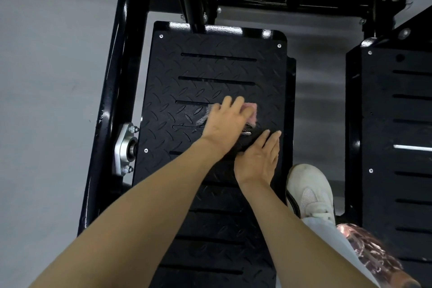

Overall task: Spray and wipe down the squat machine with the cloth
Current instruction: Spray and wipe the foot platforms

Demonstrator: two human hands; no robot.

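Nearest me, a white shoe (pixel 311 189) stands on the floor in the gap between the two plates, just right of the left footplate (pixel 210 65) of the squat machine (pixel 121 54). If spray runs off the plate edge there, that sole could slide when the person shifts their weight.

A little farther in, the right hand (pixel 257 161) lies on the tread with its fingers straight and together, holding nothing and seemingly used as a prop. Leaning on it is a risk in my view. There is a bearing block (pixel 125 147) at the plate's left edge, so the plate may pivot and could tip under a heavy push.

Just beyond and to the left, the left hand (pixel 224 126) is laid over the cloth (pixel 252 112), fingers spread and pressing it down rather than wrapped round it. The cloth sits mid-plate, with its pink edge poking out past the fingertips on the right. Held that loosely, it could skid out from under the palm on a wet patch.

Farther on are the long slots (pixel 217 57) and a small screw head (pixel 279 45) near the far right corner. A trailing corner of cloth might snag in either one, or a fingertip might catch a slot edge. I can see no spray bottle from here.
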